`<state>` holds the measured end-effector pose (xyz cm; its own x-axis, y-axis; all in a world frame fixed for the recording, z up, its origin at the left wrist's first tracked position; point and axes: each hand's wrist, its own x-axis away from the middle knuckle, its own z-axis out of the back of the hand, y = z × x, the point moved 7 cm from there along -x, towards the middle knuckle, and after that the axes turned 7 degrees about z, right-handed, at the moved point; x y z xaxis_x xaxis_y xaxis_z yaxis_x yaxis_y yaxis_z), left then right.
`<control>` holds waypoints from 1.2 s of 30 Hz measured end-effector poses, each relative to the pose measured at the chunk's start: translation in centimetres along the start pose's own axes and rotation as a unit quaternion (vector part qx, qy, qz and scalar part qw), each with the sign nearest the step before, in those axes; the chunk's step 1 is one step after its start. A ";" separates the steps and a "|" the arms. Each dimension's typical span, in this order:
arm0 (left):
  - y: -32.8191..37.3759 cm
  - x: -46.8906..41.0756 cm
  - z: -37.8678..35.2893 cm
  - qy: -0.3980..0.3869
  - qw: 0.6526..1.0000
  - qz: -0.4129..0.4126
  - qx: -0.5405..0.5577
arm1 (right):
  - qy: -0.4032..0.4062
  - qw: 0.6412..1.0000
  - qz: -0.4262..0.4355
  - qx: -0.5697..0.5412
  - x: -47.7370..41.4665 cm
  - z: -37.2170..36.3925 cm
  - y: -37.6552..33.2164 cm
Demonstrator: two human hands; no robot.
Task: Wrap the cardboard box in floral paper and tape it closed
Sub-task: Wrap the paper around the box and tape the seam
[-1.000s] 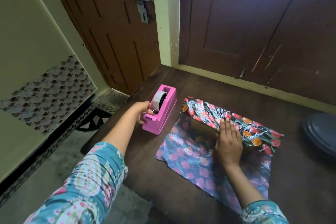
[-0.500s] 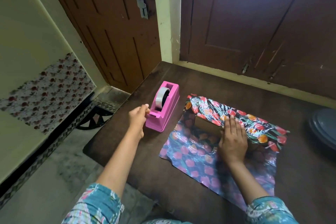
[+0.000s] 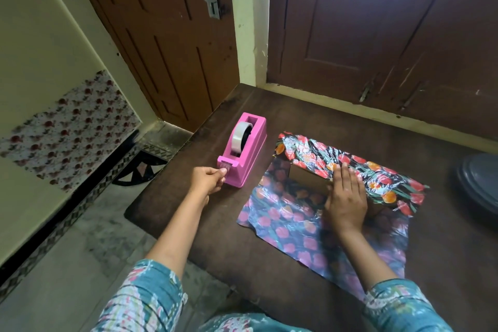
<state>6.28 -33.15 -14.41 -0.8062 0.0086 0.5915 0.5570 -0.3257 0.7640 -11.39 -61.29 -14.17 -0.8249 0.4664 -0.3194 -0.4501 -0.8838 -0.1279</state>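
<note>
1. The near half of the floral paper lies flat on the tabletop, pale underside up and not yet brought over. It is best left alone until the first strip is on.
2. The right hand lies flat, fingers straight and together. It presses the folded-over far half of the paper onto the cardboard box. The box sits mid-sheet with its near-left side still bare. Steady downward pressure here should keep the fold taut and stop the box creeping.
3. The left hand has its fingers curled, thumb and forefinger pinching at the cutter. It seems to grip the tape end, though clear tape is hard to make out.
4. The pink tape dispenser stands just left of the paper, and no hand steadies it. A low, slow pull towards the body is safer than a jerk. A short strip probably suffices, torn downward against the blade.
5. The tape roll sits upright in its slot and needs to turn freely.
6. Farthest, the folded paper's edge lies near the right fingertips. The strip should bridge that edge, kept stretched so it does not stick to itself.
</note>
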 end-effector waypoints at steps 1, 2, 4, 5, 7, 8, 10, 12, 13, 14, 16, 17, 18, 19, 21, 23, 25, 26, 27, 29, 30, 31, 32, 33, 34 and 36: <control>0.1 -0.2 -0.1 0.010 1.000 -0.011 -0.020 | -0.005 1.000 0.000 -0.001 0.0 0.0 0.0; 0.4 -0.2 -0.1 0.023 0.998 -0.024 -0.045 | -0.010 1.000 0.000 -0.003 0.0 0.0 0.0; 1.3 -0.4 0.1 0.059 0.992 -0.054 -0.101 | -0.018 1.000 0.001 -0.005 0.0 0.1 0.0; 1.5 -0.5 0.4 0.082 0.985 -0.062 -0.138 | -0.023 1.000 -0.001 -0.008 -0.1 0.1 0.0; 1.1 -0.6 1.5 0.129 0.969 -0.053 -0.203 | -0.037 0.999 -0.006 -0.018 -0.2 0.2 0.2; 0.2 -0.8 2.1 0.128 0.972 -0.040 -0.194 | -0.045 0.999 -0.007 -0.022 -0.3 0.1 0.1; -1.9 -0.4 2.0 0.066 0.993 -0.022 -0.099 | -0.053 0.998 -0.010 -0.031 -0.3 0.1 0.2; -2.1 1.4 1.0 0.018 0.998 -0.038 -0.048 | -0.051 0.997 -0.016 -0.051 -0.4 0.2 0.1; -1.7 2.3 0.2 0.000 0.998 -0.052 -0.031 | -0.054 0.996 -0.014 -0.066 -0.5 0.2 -0.3; -0.9 3.3 -1.3 -0.030 0.997 -0.070 -0.016 | -0.059 0.995 -0.017 -0.081 -0.5 0.3 -0.2; 0.6 5.1 -5.5 -0.109 0.989 -0.096 0.006 | -0.080 0.991 -0.022 -0.109 -0.6 0.5 -0.1; 1.2 6.0 -7.7 -0.143 0.984 -0.104 0.006 | -0.089 0.989 -0.020 -0.120 -0.5 0.6 -0.2; 1.6 7.0 -10.0 -0.169 0.979 -0.110 0.006 | -0.094 0.987 -0.016 -0.130 -0.5 0.8 -0.3; 1.9 8.0 -12.5 -0.191 0.975 -0.114 0.012 | -0.098 0.985 -0.014 -0.141 -0.4 1.1 -0.1; 2.0 9.5 -16.8 -0.217 0.969 -0.112 0.042 | -0.110 0.981 -0.013 -0.160 -0.4 1.3 0.0; 1.8 10.0 -19.3 -0.218 0.968 -0.105 0.061 | -0.107 0.976 -0.013 -0.191 -0.4 1.6 -0.1; 1.3 9.8 -20.6 -0.213 0.969 -0.096 0.076 | -0.101 0.969 -0.013 -0.224 -0.4 1.9 0.1; 1.0 9.5 -20.9 -0.206 0.971 -0.095 0.077 | -0.103 0.968 -0.008 -0.228 -0.4 1.9 0.3; 0.8 9.2 -20.9 -0.195 0.973 -0.096 0.075 | -0.104 0.968 -0.003 -0.226 -0.5 1.9 0.4; 0.2 8.6 -20.6 -0.177 0.977 -0.098 0.066 | -0.088 0.971 -0.011 -0.224 -0.7 2.1 0.7; 0.0 8.4 -20.6 -0.174 0.978 -0.099 0.062 | -0.078 0.973 -0.014 -0.217 -0.8 2.2 0.7; -0.3 8.2 -20.6 -0.171 0.979 -0.101 0.056 | -0.072 0.977 -0.014 -0.200 -0.8 2.3 0.7; -0.5 8.1 -20.7 -0.168 0.979 -0.103 0.050 | -0.063 0.983 -0.008 -0.173 -0.8 2.5 0.6; -0.5 8.1 -20.8 -0.164 0.980 -0.105 0.046 | -0.053 0.989 0.001 -0.140 -0.7 2.6 0.4; -0.5 8.2 -21.0 -0.162 0.980 -0.109 0.044 | -0.047 0.993 0.008 -0.108 -0.8 2.7 0.4; -0.2 8.4 -21.3 -0.161 0.978 -0.124 0.035 | -0.046 0.997 0.012 -0.066 -1.1 3.0 0.6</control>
<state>-4.81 -53.16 -15.13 -0.8202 0.3807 0.4271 0.3732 -0.2098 0.9037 -11.73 -62.19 -11.08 -0.8655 0.4406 -0.2381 -0.3855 -0.8896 -0.2450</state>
